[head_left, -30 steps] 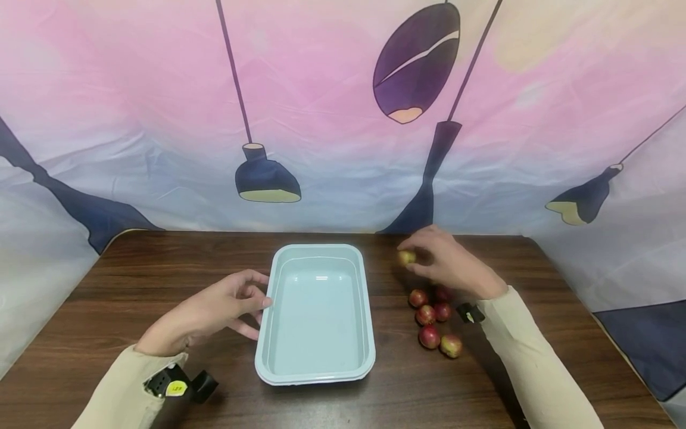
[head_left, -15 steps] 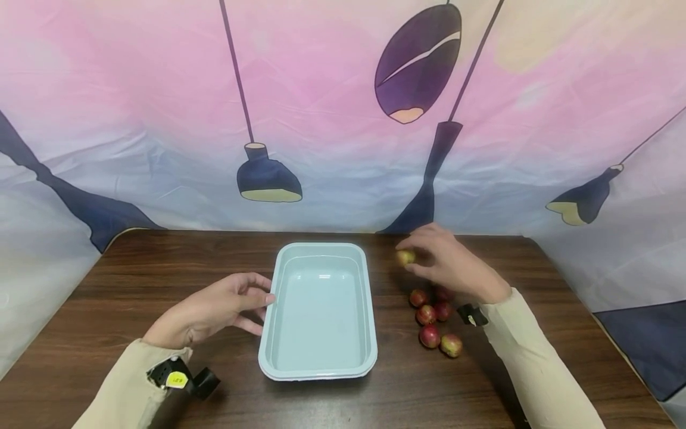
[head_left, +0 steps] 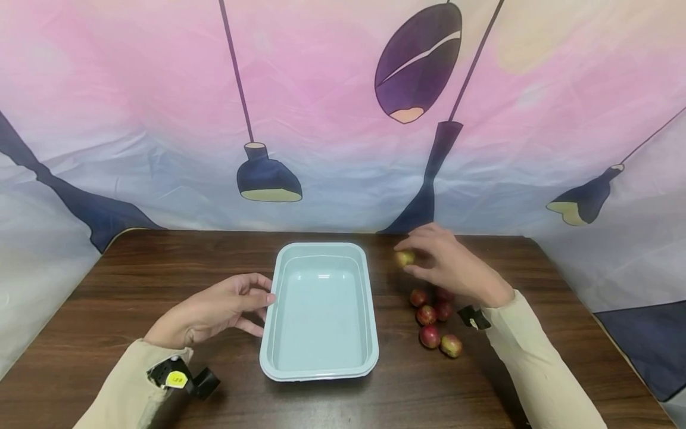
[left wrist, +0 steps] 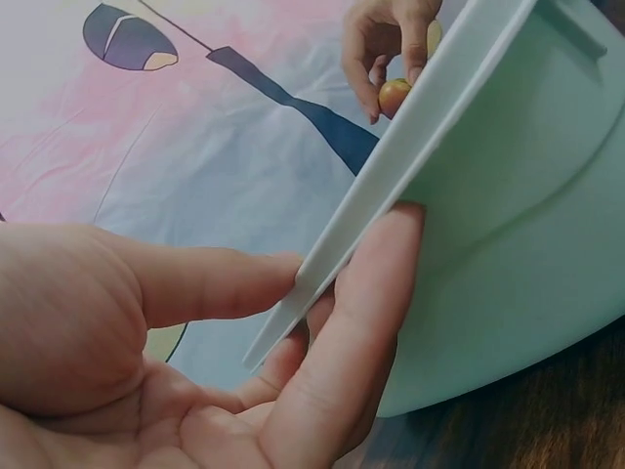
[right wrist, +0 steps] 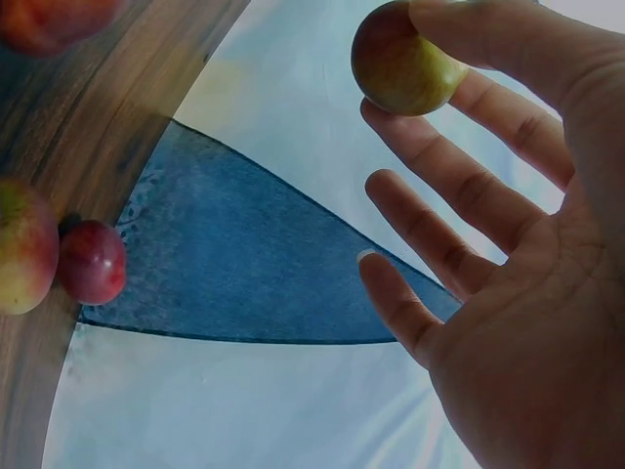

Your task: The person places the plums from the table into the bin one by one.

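- My left hand (head_left: 217,307) grips the near-middle of the tray's left rim, thumb on its inner side and fingers on its outer side.
- The pale blue tray (head_left: 321,322) sits upright on the table (head_left: 187,256), between my two hands.
- My right hand (head_left: 449,262) pinches a yellow-green fruit (head_left: 404,258) by the fingertips; the right wrist view shows its other fingers spread and a reddish flush on the fruit.
- That fruit is right of the tray, near its far end and well outside the rim.
- The tray's raised right wall stands between the fruit and the tray's floor.
- Six more fruits (head_left: 429,336) lie bunched on the table, right of the tray: mostly red, the nearest one yellow and red.
- My right hand and wrist hang over the far end of that bunch, partly covering one fruit.
- Behind the table hangs a pink and blue cloth (head_left: 332,71), printed with dark lamps (head_left: 270,179).
- A black wrist camera (head_left: 200,383) juts from my left sleeve (head_left: 123,384), another (head_left: 474,317) from my right sleeve (head_left: 538,363).
- The left camera bears a yellow label (head_left: 176,379); its dark characters are too small for me to read.
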Tool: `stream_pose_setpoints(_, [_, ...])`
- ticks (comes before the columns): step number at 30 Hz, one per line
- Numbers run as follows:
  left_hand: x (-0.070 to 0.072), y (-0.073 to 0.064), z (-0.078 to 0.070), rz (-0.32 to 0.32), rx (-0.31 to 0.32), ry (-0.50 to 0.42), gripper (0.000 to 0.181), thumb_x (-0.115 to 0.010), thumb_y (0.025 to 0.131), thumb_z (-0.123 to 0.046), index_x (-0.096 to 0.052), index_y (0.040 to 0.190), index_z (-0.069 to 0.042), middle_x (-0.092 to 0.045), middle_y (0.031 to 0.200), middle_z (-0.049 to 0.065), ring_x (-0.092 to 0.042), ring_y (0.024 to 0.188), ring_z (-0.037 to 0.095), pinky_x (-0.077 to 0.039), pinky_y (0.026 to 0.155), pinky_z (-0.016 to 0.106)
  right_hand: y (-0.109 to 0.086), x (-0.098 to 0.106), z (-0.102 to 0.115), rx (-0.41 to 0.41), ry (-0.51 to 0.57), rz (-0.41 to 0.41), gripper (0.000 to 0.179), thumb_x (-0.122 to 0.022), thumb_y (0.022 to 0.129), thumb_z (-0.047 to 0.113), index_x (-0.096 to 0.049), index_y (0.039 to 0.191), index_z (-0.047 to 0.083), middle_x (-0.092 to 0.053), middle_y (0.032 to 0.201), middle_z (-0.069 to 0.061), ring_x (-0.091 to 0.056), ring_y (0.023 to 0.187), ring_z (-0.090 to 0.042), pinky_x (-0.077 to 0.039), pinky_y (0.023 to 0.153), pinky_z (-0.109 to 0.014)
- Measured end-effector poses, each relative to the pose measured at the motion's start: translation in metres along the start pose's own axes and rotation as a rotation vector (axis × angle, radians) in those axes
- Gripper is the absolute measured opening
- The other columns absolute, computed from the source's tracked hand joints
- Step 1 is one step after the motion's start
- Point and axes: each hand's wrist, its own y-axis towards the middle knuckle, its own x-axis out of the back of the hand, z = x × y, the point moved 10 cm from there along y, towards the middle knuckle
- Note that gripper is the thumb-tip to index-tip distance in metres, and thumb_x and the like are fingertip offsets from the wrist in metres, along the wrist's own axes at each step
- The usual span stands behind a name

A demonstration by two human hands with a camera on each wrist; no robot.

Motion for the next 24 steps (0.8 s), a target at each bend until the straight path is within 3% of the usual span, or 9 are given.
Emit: stream_pose_setpoints(24, [-0.002, 0.003, -0.001, -0.017, -0.031, 0.019, 0.052, -0.06, 0.104, -0.021, -0.035, 0.136, 0.012, -0.07, 0.101, 0.01, -0.07, 0.091, 0.021, -0.065, 0.082, 0.043, -0.002, 0.002, 0.018, 0.008, 0.026, 0.005, 0.035, -0.076, 0.093, 0.025, -0.07, 0.127, 0.021, -0.068, 0.125, 0.003, -0.052, 0.125, -0.02, -0.042, 0.11, -0.048])
